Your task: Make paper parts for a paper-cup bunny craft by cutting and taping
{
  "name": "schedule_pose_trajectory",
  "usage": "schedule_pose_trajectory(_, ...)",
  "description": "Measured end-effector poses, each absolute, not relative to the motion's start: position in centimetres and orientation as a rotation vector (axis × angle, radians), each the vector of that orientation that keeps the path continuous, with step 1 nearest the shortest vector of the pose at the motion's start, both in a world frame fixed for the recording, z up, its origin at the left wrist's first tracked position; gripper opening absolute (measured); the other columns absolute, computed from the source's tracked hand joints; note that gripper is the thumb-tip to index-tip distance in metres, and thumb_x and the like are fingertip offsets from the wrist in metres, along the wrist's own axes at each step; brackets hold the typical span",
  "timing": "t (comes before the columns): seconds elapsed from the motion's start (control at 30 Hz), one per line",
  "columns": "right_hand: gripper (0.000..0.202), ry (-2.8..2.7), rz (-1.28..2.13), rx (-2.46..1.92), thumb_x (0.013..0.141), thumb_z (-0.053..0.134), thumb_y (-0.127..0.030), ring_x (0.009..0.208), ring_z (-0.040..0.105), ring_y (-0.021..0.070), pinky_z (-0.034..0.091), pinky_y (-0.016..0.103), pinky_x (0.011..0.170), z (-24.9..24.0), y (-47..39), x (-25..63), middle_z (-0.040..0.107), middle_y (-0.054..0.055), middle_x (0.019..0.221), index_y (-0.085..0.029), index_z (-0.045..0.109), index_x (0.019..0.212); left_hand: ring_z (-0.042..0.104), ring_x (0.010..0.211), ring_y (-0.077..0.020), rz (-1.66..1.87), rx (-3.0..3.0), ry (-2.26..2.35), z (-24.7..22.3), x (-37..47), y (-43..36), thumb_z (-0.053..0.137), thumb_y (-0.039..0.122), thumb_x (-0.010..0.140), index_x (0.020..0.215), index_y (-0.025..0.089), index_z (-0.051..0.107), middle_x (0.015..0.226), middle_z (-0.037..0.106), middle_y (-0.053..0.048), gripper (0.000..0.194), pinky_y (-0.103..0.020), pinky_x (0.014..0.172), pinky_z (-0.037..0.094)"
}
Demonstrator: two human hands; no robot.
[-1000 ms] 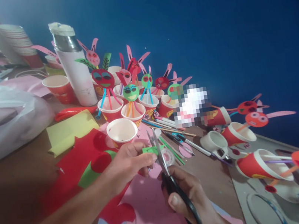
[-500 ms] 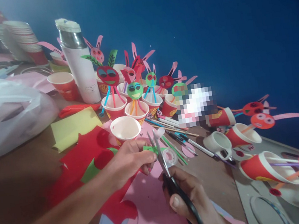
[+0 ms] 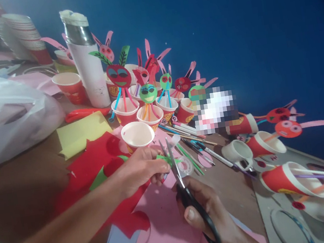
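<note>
My left hand pinches a small piece of green paper above the pink sheet. My right hand is wrapped around the black handles of a pair of scissors. The scissor blades point up and away, slightly parted, with the green paper at them. Just behind my left hand stands a paper cup with a white inside. A clear tape roll lies beyond the blades. Under my hands is pink paper, with cut red paper to its left.
Several cups hold paper faces on straws, such as a red face. A white flask stands behind, a plastic bag at left. Yellow paper, pens and a white mug lie around. A blue wall rises behind.
The view has shifted slightly, so the cups and flask appear a little higher and further right. The green paper sits at a slightly different angle at the blades. Both hands keep their holds.
</note>
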State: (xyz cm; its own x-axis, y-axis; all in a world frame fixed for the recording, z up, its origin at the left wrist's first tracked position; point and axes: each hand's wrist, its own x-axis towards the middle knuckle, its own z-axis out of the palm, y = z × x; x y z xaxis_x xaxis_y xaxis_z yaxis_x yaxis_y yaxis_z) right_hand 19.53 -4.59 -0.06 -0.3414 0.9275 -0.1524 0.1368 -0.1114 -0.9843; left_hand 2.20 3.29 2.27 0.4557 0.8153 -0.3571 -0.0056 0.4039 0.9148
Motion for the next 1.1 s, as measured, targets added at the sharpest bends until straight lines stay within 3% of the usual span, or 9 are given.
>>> schedule_pose_trajectory(0.67,0.048,-1.428,1.547,-1.218,0.070,0.063,-0.060,0.047,0.039,0.0101,0.028,0.023,0.044,-0.28,-4.93,19.51,0.048,-0.004,0.054,-0.017,0.054,0.091,0.047,0.036,-0.0078,0.580,1.092,0.936,2.29,1.79,3.59,0.056,0.020,0.055,0.045,0.015,0.055,0.036,0.049,0.003,0.011,-0.018,0.036,0.029)
schedule_pose_trajectory(1.1,0.047,-1.412,1.521,-1.223,0.070,0.064,-0.059,0.046,0.040,0.0096,0.027,0.023,0.043,-0.36,-4.89,19.49,0.049,-0.004,0.053,-0.018,0.053,0.089,0.049,0.038,-0.0081,0.608,0.991,0.890,2.29,1.60,3.53,0.060,0.025,0.059,0.053,0.014,0.058,0.042,0.053,0.002,0.012,-0.018,0.038,0.035)
